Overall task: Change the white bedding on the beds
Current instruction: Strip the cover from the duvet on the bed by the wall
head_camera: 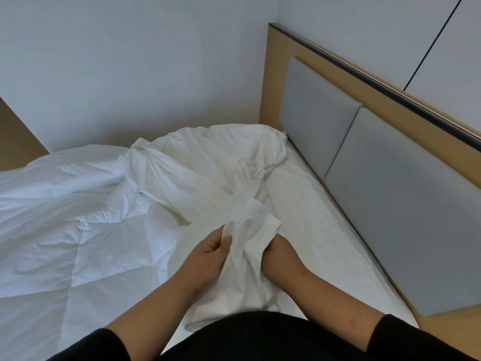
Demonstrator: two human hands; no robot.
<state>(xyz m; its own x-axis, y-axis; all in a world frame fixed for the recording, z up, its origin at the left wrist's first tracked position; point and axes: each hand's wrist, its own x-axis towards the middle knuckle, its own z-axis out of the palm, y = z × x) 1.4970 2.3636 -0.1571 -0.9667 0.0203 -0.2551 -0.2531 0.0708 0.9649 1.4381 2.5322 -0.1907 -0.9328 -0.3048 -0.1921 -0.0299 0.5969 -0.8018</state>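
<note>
Pinching between left hand [208,252] fingers, a white sheet [244,230] is held; right hand [279,252] fingers are hidden inside.

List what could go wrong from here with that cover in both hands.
1. The cover is twisted into a rope between the hands and the heap by the headboard; pulling could tighten the tangle.
2. The right hand is buried in the fabric, so it may snag when withdrawn.
3. The left hand grips only a bunched edge, which may slip, and the pull may drag the quilt along.
</note>
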